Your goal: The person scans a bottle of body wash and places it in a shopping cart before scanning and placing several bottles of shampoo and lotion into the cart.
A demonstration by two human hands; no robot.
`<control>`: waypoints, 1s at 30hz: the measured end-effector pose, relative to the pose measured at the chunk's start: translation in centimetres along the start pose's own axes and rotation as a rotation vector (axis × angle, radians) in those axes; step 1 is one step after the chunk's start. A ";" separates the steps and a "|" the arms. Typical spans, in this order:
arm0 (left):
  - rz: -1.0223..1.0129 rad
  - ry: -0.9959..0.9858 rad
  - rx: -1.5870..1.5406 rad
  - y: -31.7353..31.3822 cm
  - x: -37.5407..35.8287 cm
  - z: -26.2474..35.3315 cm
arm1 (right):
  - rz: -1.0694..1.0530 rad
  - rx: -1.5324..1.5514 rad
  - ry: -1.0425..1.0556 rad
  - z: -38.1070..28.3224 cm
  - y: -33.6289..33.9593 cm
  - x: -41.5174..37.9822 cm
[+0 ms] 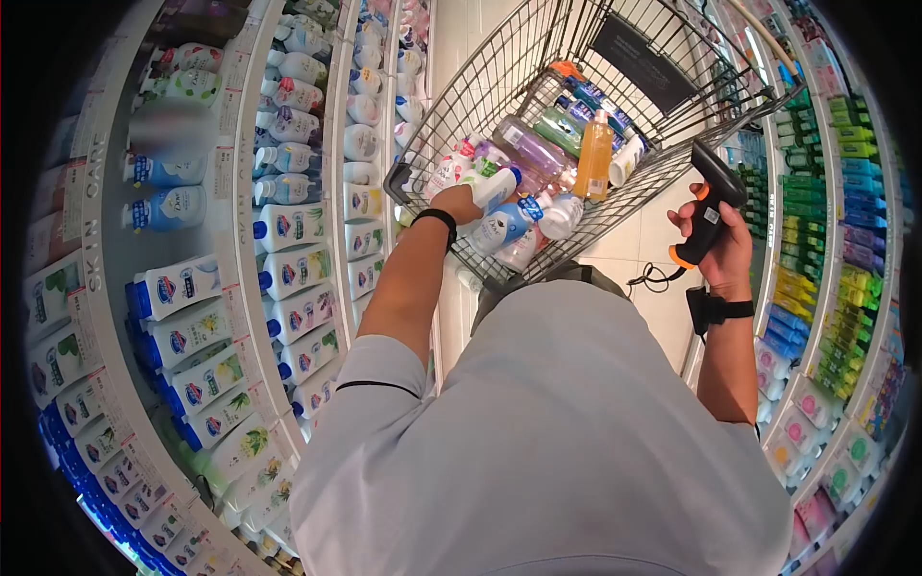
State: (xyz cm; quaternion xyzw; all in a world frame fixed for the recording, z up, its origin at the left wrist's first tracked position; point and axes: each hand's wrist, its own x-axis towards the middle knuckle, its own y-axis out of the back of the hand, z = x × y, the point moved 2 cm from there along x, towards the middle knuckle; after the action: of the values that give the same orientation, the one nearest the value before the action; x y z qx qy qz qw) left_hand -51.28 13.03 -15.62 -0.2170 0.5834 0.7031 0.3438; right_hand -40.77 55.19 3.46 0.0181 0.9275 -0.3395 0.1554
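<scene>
My left hand [455, 204] reaches over the near left side of the wire shopping cart [392, 180], closed on a white bottle [496, 190] with a blue cap. My fingers are partly hidden behind the bottle. Below it in the cart lie a blue-and-white bottle [503, 228] and a white bottle [561, 217]. An amber pump bottle [594, 158] and a clear purple bottle [534, 144] rest farther in. To the right of the cart, my right hand [732, 252] grips a black and orange barcode scanner [715, 202], its head pointing up and away.
Left shelves hold rows of white bottles with blue caps [293, 264] and other body-wash bottles [171, 207]. On the right, shelves carry green boxes [805, 163] and yellow packs [795, 284]. Pale floor tiles [619, 240] show between cart and right shelf. A cable [655, 279] hangs from the scanner.
</scene>
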 end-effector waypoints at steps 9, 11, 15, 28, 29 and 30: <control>-0.081 -0.344 -1.528 6.0 -14.4 3.6 | -0.241 0.137 -0.184 3.5 -4.6 5.5; -0.040 -0.403 -1.577 7.3 -17.9 6.0 | -0.311 0.149 -0.178 4.0 -7.3 6.5; 0.029 -0.677 -1.662 8.7 -21.1 9.2 | -0.539 0.319 -0.194 3.4 -13.8 7.1; 0.526 -0.625 -1.741 7.7 -20.9 10.2 | -0.752 0.103 -0.212 6.2 -21.3 4.7; 0.367 -0.741 -1.912 7.4 -20.8 9.8 | -0.751 0.105 -0.211 6.2 -21.4 4.6; 0.285 -0.738 -1.949 7.7 -21.5 9.7 | -0.753 0.099 -0.236 6.3 -21.6 4.5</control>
State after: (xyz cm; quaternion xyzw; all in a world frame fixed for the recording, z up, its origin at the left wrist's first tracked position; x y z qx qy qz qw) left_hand -41.62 16.86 6.94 -0.1013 -0.3553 0.9248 0.0910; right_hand -46.34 34.28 11.05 -0.3548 0.8275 -0.4170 0.1246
